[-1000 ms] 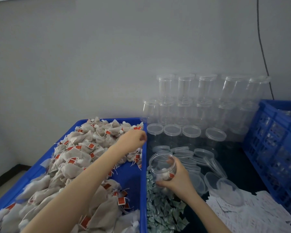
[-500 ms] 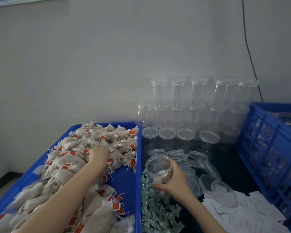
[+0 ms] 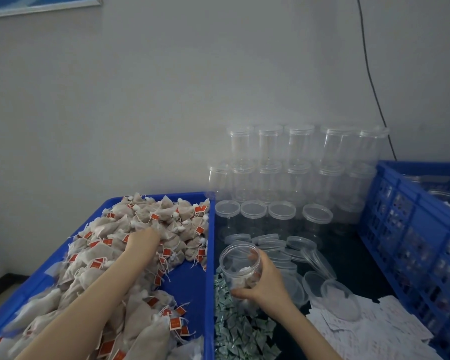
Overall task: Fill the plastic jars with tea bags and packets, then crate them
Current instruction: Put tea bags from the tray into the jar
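Observation:
A blue tray [image 3: 188, 281] on the left holds a heap of beige tea bags [image 3: 166, 216] with red tags. My left hand [image 3: 144, 238] lies on the heap with its fingers curled down among the bags, tips hidden. My right hand [image 3: 266, 284] grips an open clear plastic jar [image 3: 240, 263], tilted toward the tray, just right of the tray's wall. A few tea bags lie in the jar's bottom. Small green-and-white packets [image 3: 235, 327] are piled under the jar.
Lidded clear jars [image 3: 296, 157] are stacked against the wall, with a row [image 3: 253, 209] in front. Loose lids [image 3: 299, 244] lie behind my right hand. White paper packets [image 3: 379, 323] spread at the right front. A blue slatted crate [image 3: 413, 229] stands at the right.
My left hand has swung from beside the jar's mouth back left into the tea bag heap and dug its fingers in. My right hand keeps the jar in much the same place.

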`<state>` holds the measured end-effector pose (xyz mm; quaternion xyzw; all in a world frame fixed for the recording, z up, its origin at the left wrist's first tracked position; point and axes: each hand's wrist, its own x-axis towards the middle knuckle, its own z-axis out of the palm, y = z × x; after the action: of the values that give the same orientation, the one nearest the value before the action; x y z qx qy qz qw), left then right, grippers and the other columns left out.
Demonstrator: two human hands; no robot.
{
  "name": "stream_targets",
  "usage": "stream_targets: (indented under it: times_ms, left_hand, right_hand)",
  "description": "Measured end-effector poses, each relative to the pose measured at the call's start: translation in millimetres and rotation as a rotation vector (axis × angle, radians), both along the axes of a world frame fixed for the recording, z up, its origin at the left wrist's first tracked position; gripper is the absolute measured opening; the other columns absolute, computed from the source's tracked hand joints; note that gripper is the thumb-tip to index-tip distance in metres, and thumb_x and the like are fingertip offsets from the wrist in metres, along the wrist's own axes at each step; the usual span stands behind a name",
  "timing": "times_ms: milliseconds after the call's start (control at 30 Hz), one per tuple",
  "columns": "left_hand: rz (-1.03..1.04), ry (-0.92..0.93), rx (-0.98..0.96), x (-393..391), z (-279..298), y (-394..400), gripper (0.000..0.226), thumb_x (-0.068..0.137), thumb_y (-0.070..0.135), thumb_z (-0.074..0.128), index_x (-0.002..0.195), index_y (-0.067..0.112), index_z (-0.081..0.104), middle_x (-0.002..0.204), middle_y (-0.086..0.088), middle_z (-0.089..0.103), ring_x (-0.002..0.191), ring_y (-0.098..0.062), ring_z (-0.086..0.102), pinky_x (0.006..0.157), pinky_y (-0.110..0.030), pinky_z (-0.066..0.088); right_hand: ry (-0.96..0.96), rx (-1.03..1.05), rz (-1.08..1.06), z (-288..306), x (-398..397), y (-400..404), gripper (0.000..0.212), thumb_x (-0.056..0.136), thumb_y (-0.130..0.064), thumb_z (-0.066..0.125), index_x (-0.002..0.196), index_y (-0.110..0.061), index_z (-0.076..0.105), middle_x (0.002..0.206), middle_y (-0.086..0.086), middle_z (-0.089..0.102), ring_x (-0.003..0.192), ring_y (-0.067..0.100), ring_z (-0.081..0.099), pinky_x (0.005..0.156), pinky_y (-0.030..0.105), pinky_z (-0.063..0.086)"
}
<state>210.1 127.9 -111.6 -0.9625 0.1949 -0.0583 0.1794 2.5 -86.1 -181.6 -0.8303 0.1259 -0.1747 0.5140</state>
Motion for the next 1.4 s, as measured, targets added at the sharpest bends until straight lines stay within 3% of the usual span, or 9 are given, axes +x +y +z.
stream_targets:
  times_ms: [133, 300, 467, 567, 667, 900, 1033, 1300, 1400]
  left_hand:
    - [-0.022, 0.043, -0.149, -1, 5, 0, 0.020, 0.089, 0.010, 0.060, 0.108, 0.018, 0.056, 0.096, 0.003, 0.060, 0.081, -0.013, 0.059, 0.067, -0.022, 0.045]
    - [-0.017, 0.133, -0.374, -7, 20, -5, 0.022, 0.079, 0.015, 0.068, 0.083, 0.027, 0.050, 0.091, 0.005, 0.056, 0.078, -0.012, 0.057, 0.075, -0.026, 0.054]
    - [-0.124, 0.123, -0.533, -10, 25, -9, 0.020, 0.084, 0.002, 0.060, 0.094, 0.019, 0.060, 0.089, 0.005, 0.063, 0.083, -0.014, 0.061, 0.080, -0.027, 0.052]
    - [-0.237, 0.077, -0.706, -15, 27, -13, 0.026, 0.087, -0.005, 0.053, 0.077, 0.019, 0.059, 0.074, 0.007, 0.063, 0.073, -0.010, 0.060, 0.070, -0.021, 0.049]
    - [-0.306, 0.031, -0.780, -21, 34, -19, 0.025, 0.089, -0.003, 0.055, 0.076, 0.017, 0.063, 0.073, 0.008, 0.064, 0.068, -0.006, 0.057, 0.065, -0.015, 0.039]
    - [-0.426, 0.022, -0.930, -46, 57, -41, 0.016, 0.091, 0.006, 0.059, 0.082, 0.018, 0.065, 0.079, 0.008, 0.066, 0.065, 0.005, 0.054, 0.061, -0.004, 0.039]
    - [-0.519, 0.035, -1.041, -68, 71, -57, 0.017, 0.088, -0.001, 0.060, 0.081, 0.012, 0.069, 0.065, 0.020, 0.058, 0.064, 0.016, 0.054, 0.064, 0.000, 0.036]
    - [-0.653, 0.171, -1.035, -98, 77, -83, 0.023, 0.084, -0.002, 0.061, 0.078, 0.019, 0.067, 0.069, 0.020, 0.058, 0.068, 0.015, 0.054, 0.066, -0.003, 0.039]
    - [-0.689, 0.235, -0.956, -105, 65, -90, 0.018, 0.083, -0.004, 0.060, 0.084, 0.012, 0.069, 0.069, 0.018, 0.057, 0.068, 0.017, 0.053, 0.066, -0.001, 0.038]
  right_hand:
    - [0.000, 0.005, 0.008, 2, 0, 2, 0.091, 0.039, -0.049, 0.089, 0.116, -0.053, 0.040, 0.122, -0.022, 0.056, 0.113, -0.006, 0.053, 0.096, 0.019, 0.045]
    - [0.012, 0.019, 0.012, 4, -1, 4, 0.088, 0.038, -0.052, 0.087, 0.111, -0.056, 0.038, 0.121, -0.022, 0.055, 0.109, -0.009, 0.053, 0.084, 0.009, 0.042]
    - [0.022, 0.037, 0.018, 4, -2, 4, 0.091, 0.039, -0.050, 0.089, 0.115, -0.055, 0.038, 0.124, -0.023, 0.053, 0.110, -0.011, 0.051, 0.079, 0.007, 0.041]
    - [0.020, 0.034, 0.015, 4, -2, 4, 0.088, 0.039, -0.049, 0.088, 0.112, -0.056, 0.039, 0.123, -0.023, 0.053, 0.108, -0.013, 0.051, 0.076, 0.004, 0.042]
    - [0.018, 0.036, 0.018, 4, -1, 4, 0.087, 0.042, -0.044, 0.090, 0.111, -0.057, 0.039, 0.122, -0.024, 0.052, 0.107, -0.012, 0.052, 0.076, 0.004, 0.042]
    - [0.012, 0.021, 0.024, 2, 0, 7, 0.091, 0.046, -0.040, 0.091, 0.117, -0.054, 0.035, 0.123, -0.025, 0.050, 0.109, -0.009, 0.049, 0.079, 0.006, 0.039]
    - [0.008, 0.031, 0.025, -1, 0, 8, 0.087, 0.048, -0.035, 0.092, 0.114, -0.054, 0.038, 0.123, -0.024, 0.051, 0.108, -0.010, 0.051, 0.076, 0.003, 0.042]
    - [-0.027, 0.096, 0.039, -2, 0, 8, 0.096, 0.051, -0.026, 0.094, 0.131, -0.037, 0.042, 0.125, -0.024, 0.051, 0.105, -0.021, 0.049, 0.075, -0.001, 0.042]
    - [-0.045, 0.128, 0.026, 0, 0, 7, 0.094, 0.044, -0.035, 0.090, 0.127, -0.038, 0.044, 0.122, -0.017, 0.057, 0.105, -0.014, 0.055, 0.077, 0.006, 0.047]
